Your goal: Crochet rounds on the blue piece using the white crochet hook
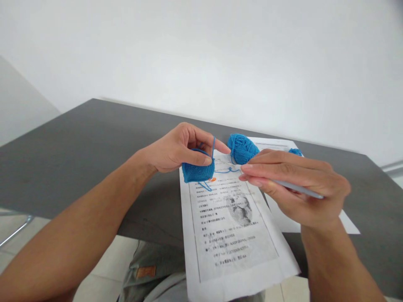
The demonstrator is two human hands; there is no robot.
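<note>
My left hand point(189, 147) is closed on a blue crocheted piece point(198, 173), pinching its upper edge between thumb and fingers. A strand of blue yarn point(214, 147) runs over the outstretched index finger. Below the piece hangs a loose yarn loop, and a small orange item point(212, 179), perhaps a stitch marker, shows at its lower edge. Held like a pen in my right hand point(292, 180) is a crochet hook point(299, 189) with a grey handle. Its tip is too fine to make out clearly, apart from the work as far as I can see.
A ball of blue yarn point(242, 149) sits behind the hands, its strand curling across a printed pattern sheet point(233, 251). That sheet overhangs the front edge of the dark table point(94, 155). A second white sheet point(283, 216) lies to the right, with a small blue yarn bit point(295, 152).
</note>
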